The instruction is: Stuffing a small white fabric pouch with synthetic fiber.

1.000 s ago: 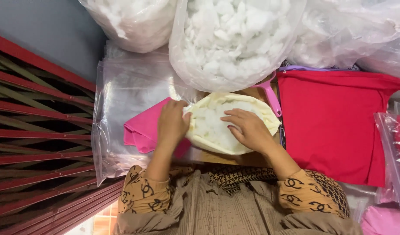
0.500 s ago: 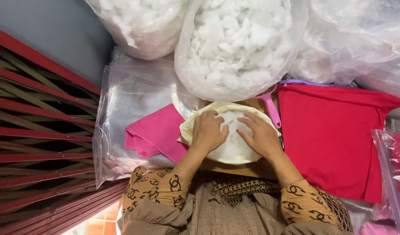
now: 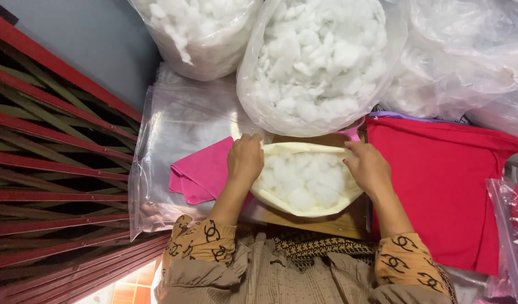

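Observation:
A cream fabric cover [image 3: 304, 207] lies open in front of me, filled with white stuffing [image 3: 307, 180]. My left hand [image 3: 245, 162] grips the cover's left rim. My right hand [image 3: 369, 168] grips its right rim, so the opening is spread wide between the two. The cover rests on a wooden board [image 3: 326, 224]. A pink fabric piece [image 3: 205, 171] lies just left of my left hand. Red fabric [image 3: 439, 180] lies to the right of my right hand.
Large clear plastic bags of white stuffing [image 3: 318, 62] stand at the back, another [image 3: 200, 31] at the back left. A stack of clear plastic bags [image 3: 174, 129] lies under the pink fabric. A red metal grille [image 3: 50, 169] fills the left. A pink handle [image 3: 352, 135] pokes out behind the cover.
Both hands were pressing on the stuffing inside the cover; they have moved apart to its left and right rims and pulled the opening wide.

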